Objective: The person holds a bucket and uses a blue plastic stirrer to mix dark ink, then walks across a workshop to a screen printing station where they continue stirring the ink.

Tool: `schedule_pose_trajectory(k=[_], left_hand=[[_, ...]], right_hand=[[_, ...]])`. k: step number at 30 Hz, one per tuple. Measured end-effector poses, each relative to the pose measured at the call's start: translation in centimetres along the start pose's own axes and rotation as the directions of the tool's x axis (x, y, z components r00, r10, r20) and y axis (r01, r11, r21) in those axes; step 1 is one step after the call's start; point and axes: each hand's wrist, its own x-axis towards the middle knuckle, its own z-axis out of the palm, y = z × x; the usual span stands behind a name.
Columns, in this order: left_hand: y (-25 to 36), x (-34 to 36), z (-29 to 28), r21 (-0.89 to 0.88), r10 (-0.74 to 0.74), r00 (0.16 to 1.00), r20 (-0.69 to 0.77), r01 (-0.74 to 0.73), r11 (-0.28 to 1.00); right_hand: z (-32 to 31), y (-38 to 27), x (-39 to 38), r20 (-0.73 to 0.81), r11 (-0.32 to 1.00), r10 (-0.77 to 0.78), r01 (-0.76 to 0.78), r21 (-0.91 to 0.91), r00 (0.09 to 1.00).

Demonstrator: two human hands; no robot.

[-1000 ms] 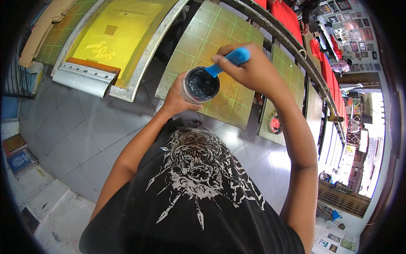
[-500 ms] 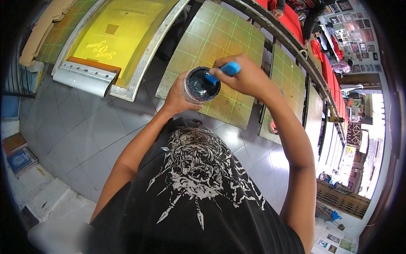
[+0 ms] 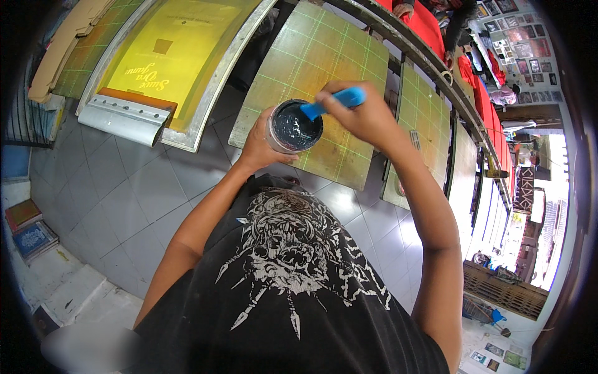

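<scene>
My left hand [image 3: 256,148] is wrapped round a clear plastic tub [image 3: 278,144] of dark, glossy ink [image 3: 296,129], its open top facing up. My right hand [image 3: 369,118] grips the handle of a blue spatula [image 3: 350,96]. The spatula's lower end dips into the ink near the tub's upper right rim, so its tip is hidden. Both hands are above a flat printing board [image 3: 311,56] marked with green grid lines.
At left lies a framed yellow printing screen [image 3: 180,43], with a metal-and-orange squeegee [image 3: 128,118] across its near end. More gridded boards [image 3: 423,106] run along a rail to the right. Red cloth [image 3: 420,25] and another person's hand [image 3: 403,11] are beyond. Grey tiles [image 3: 149,181] cover the floor.
The spatula has shifted slightly right and up with my right hand, and the ink's surface pattern has changed. My left hand keeps the tub in nearly the same place.
</scene>
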Motion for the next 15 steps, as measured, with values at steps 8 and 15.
schedule_pose_trajectory(k=[8, 15], left_hand=[[0.11, 0.07, 0.08, -0.019, 0.038, 0.999, 0.001, -0.038, 0.999], [0.38, -0.01, 0.02, -0.041, 0.032, 0.999, 0.001, -0.032, 0.999]], right_hand=[[0.2, -0.25, -0.24, 0.07, 0.993, 0.0, 0.008, -0.115, 0.998], [0.14, -0.65, 0.3, 0.12, 0.988, -0.023, 0.041, -0.147, 0.992]])
